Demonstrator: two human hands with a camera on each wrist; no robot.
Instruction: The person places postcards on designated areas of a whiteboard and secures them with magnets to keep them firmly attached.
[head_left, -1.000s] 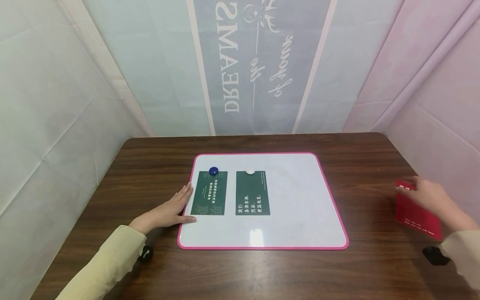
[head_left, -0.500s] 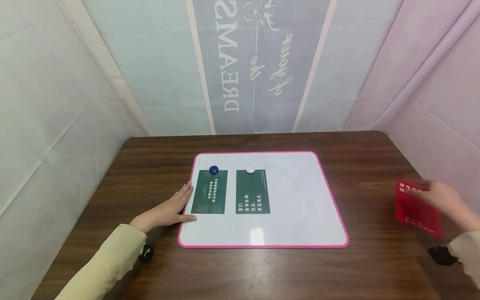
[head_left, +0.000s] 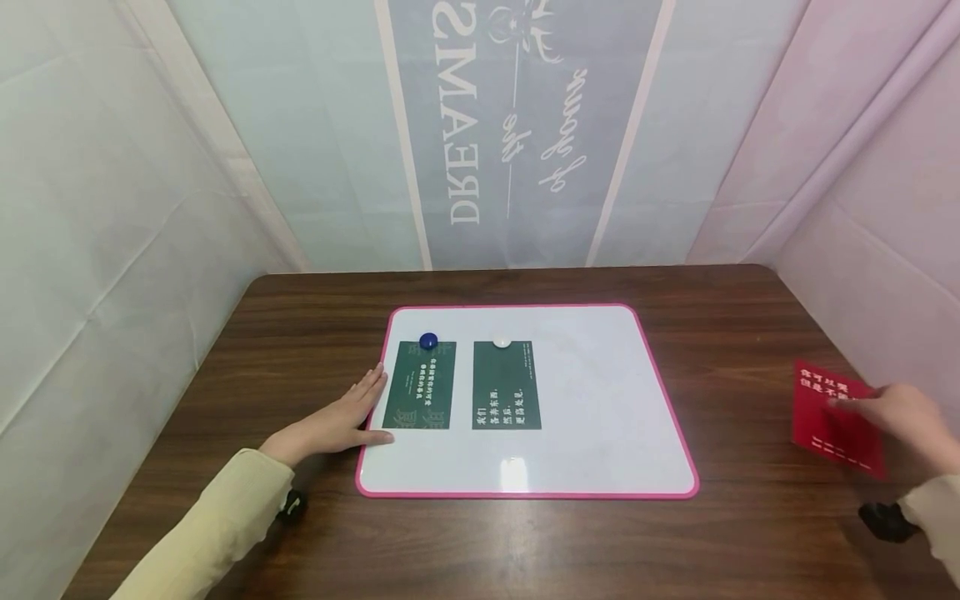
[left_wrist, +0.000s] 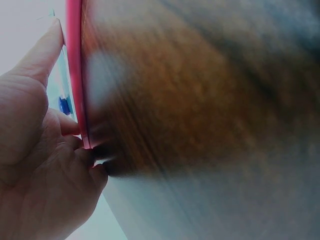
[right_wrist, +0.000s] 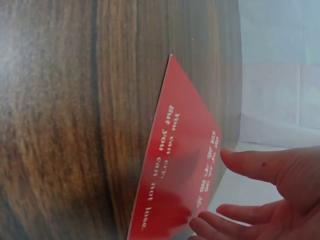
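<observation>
At the right edge of the frame, the right hand [head_left: 903,412] pinches a red card [head_left: 828,417] by its right side, lifted off the counter [head_left: 750,533]. The left hand [head_left: 333,421], fingers straight and flat, rests at the pink-rimmed whiteboard [head_left: 600,400]'s left edge, lower left of centre.

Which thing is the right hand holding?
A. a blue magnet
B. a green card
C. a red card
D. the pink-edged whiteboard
C: the right hand grips the red card at the table's right edge, clear of the whiteboard; both green cards lie on the board, and the left hand rests flat at the board's left rim.
</observation>
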